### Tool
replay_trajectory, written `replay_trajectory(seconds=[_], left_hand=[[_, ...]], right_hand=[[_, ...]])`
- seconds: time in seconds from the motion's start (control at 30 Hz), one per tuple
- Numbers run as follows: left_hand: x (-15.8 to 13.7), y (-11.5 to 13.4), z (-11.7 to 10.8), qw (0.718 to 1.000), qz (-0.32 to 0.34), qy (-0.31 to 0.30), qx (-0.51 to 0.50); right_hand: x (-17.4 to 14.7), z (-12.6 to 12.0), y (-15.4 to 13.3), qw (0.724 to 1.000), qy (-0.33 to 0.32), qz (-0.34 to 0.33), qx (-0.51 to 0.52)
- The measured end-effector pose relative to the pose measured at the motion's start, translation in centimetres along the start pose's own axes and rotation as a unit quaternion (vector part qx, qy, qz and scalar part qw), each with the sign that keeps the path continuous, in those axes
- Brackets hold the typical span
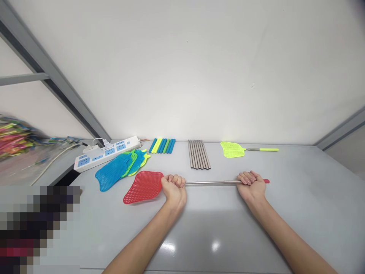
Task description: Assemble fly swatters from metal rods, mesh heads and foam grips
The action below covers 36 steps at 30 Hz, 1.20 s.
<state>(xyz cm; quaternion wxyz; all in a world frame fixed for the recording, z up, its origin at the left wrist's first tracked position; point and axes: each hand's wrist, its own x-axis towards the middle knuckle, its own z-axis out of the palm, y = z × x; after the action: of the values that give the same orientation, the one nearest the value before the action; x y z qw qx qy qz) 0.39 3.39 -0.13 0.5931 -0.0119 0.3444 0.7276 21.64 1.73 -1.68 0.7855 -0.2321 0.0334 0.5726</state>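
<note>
A red fly swatter (145, 186) with a silver telescopic rod lies across both my hands, its perforated head on the left. My left hand (174, 190) is closed round it just beside the head, hiding the joint there. My right hand (251, 186) grips the other end, where a red handle tip sticks out past the fist. Between the two fists the metal rod shows, thinner on the left and thicker near the right hand. Behind it on the table lie several bare metal rods (199, 154) side by side and a complete yellow-green fly swatter (233, 149).
Blue, green and yellow handle grips (162, 145) lie in a row by the wall. Blue, green and yellow swatter heads (112, 173) overlap at the left, touching a white power strip (129, 143) with plugs in it. Wrapped colourful items (14, 139) sit far left. A blurred-out shape covers the lower left.
</note>
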Motion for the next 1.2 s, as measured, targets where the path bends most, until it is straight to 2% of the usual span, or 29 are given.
replay_trajectory(seconds=[0.4,0.77,1.2], left_hand=[[-0.17,-0.20,-0.04,1.000,-0.009,0.003,0.000],[-0.39,-0.42,0.03,1.000,-0.011,0.003,-0.013],[-0.39,-0.70,-0.16,1.000,-0.010,-0.009,-0.015]], right_hand=[[-0.09,0.13,0.09,1.000,0.000,0.000,-0.015],[-0.59,0.51,0.35,0.999,0.030,0.015,0.035],[-0.68,0.45,0.70,0.999,0.026,0.014,0.017]])
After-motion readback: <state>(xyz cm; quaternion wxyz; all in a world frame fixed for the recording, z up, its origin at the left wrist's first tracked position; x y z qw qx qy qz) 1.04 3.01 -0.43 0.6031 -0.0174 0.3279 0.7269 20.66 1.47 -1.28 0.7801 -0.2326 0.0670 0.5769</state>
